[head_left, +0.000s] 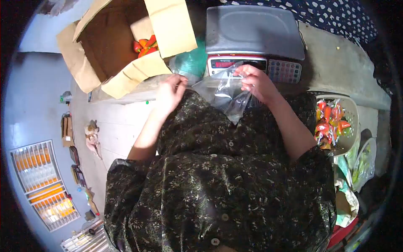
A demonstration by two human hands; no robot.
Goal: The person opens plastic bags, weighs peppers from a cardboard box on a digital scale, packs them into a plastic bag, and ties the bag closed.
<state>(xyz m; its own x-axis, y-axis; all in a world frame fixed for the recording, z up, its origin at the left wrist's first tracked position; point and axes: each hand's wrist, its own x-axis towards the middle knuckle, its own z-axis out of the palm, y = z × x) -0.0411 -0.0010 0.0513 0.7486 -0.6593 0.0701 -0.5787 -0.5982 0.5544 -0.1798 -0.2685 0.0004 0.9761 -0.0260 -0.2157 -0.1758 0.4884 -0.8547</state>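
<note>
A clear plastic bag hangs in front of my body, just below the scale. My right hand pinches its upper right edge between thumb and fingers. To the left of the bag, my left hand has its fingers curled and pressed together; whether anything thin is between them does not show. Behind the hands stands a weighing scale with a bare grey platform and a lit red display. Red and orange peppers lie inside an open cardboard box at upper left.
A basket on the right holds peppers wrapped in clear plastic. Green translucent plastic lies between box and scale. Below the basket are a bag of green produce and other bags. A cat lies on the floor at left.
</note>
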